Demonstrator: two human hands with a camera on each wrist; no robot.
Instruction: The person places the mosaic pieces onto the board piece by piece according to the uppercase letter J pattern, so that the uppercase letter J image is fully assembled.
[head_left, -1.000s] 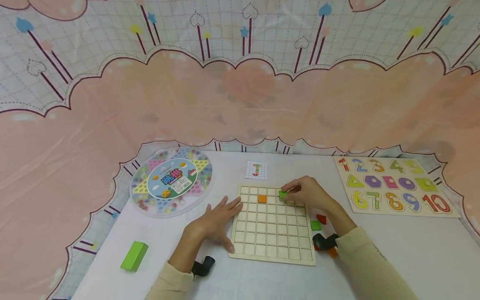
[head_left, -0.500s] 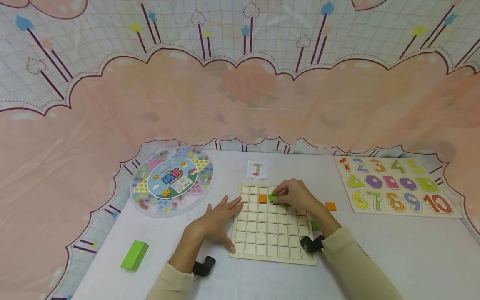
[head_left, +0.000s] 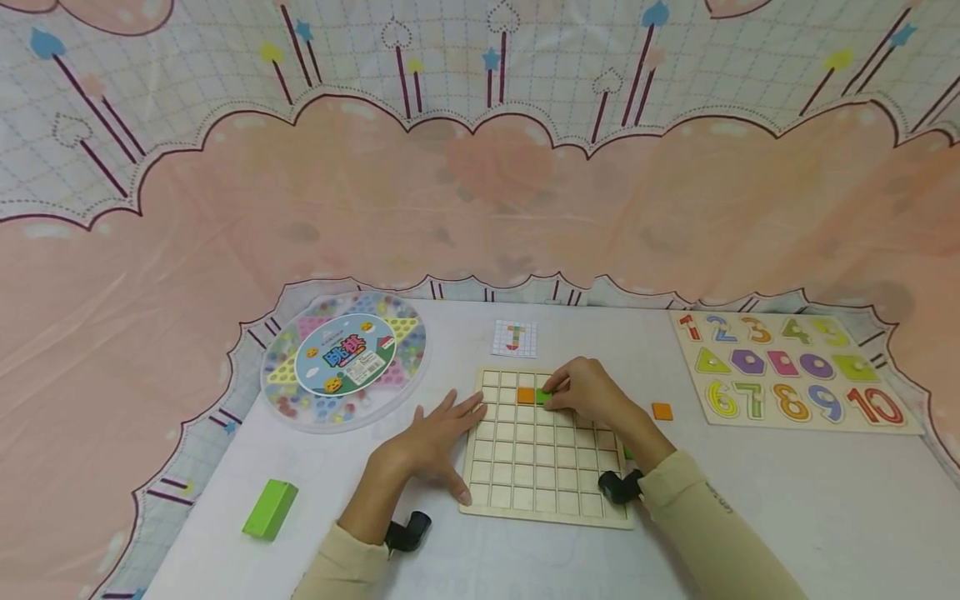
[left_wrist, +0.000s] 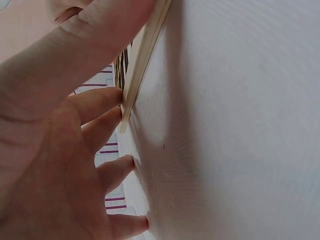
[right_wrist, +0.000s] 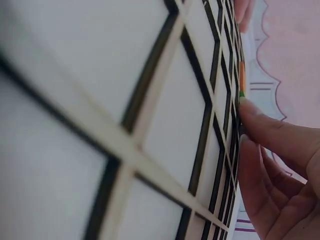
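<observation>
A pale wooden grid board [head_left: 522, 476] lies on the table with an orange square tile [head_left: 527, 396] in its second row. Right beside that tile sits a green square tile [head_left: 543, 397], pinched at its right side by my right hand [head_left: 588, 390]. In the right wrist view, the thumb tip meets the green edge, low over the grid. My left hand [head_left: 423, 446] spreads its fingers along the board's left side, the thumb at the near left corner. The left wrist view has fingertips [left_wrist: 116, 95] against the wooden edge, while others touch the table.
Behind the board lies a small card [head_left: 514, 339] with a coloured J pattern. Right of it are a loose orange tile [head_left: 662, 412] and a number puzzle [head_left: 798, 375]. A round Chinese checkers box [head_left: 345, 362] and a green block [head_left: 270, 510] lie left.
My right hand has carried the green tile leftward across the board to beside the orange tile. The left hand keeps its place. A loose orange tile right of my right forearm is now uncovered.
</observation>
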